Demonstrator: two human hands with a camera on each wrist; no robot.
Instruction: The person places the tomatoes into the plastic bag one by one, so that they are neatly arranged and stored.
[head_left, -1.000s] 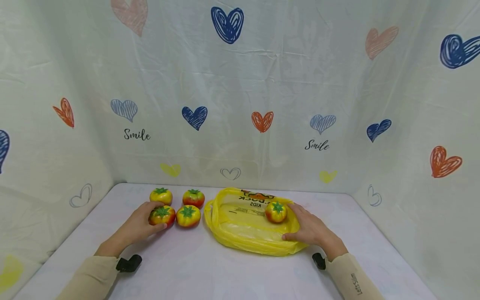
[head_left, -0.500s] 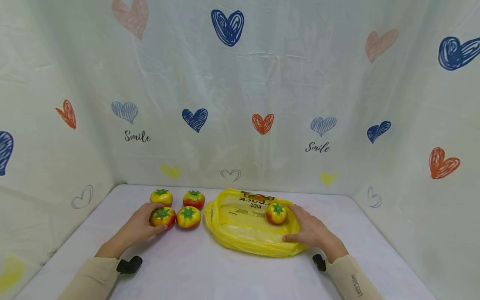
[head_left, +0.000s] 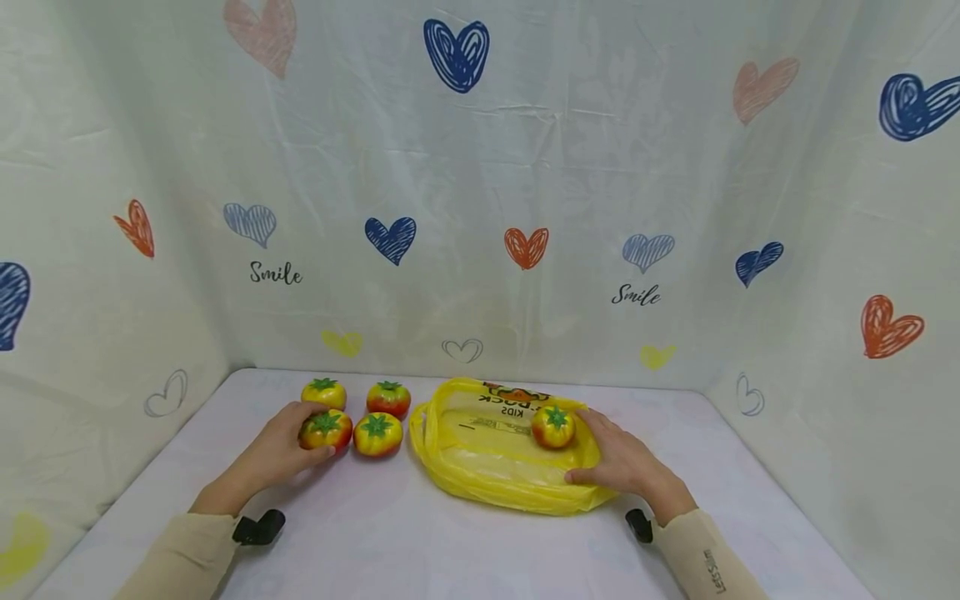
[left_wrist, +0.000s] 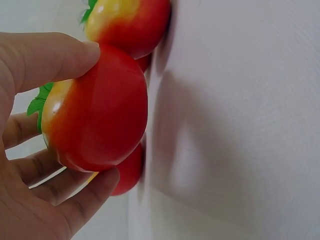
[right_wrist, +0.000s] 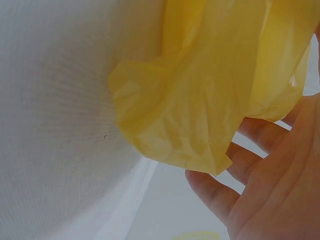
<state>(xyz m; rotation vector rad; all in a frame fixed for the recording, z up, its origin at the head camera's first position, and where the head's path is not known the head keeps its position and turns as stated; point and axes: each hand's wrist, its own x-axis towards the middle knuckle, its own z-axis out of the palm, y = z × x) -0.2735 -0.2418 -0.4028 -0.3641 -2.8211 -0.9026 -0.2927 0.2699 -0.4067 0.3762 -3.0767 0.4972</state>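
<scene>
In the head view, my left hand (head_left: pixel 279 448) holds a red and yellow tomato (head_left: pixel 326 431) with a green leafy top. The left wrist view shows thumb and fingertips on opposite sides of this tomato (left_wrist: pixel 102 112); whether it touches the table cannot be told. Three other tomatoes stand close by: one behind (head_left: pixel 324 393), one back right (head_left: pixel 388 400) and one beside it (head_left: pixel 377 435). My right hand (head_left: pixel 622 454) is spread at the right end of a yellow plastic bag (head_left: pixel 487 467), its fairly straight fingers touching the bag. Another tomato (head_left: pixel 553 427) lies at the bag, near that hand.
The white table (head_left: pixel 450 554) runs back to a cloth curtain (head_left: pixel 570 325) printed with hearts. The bag lies on its side with a handle loop (head_left: pixel 417 425) toward the tomatoes. Black wrist mounts (head_left: pixel 258 528) sit by both sleeves.
Hands, tomatoes and bag look unmoved; only the whole head view has shifted slightly.
</scene>
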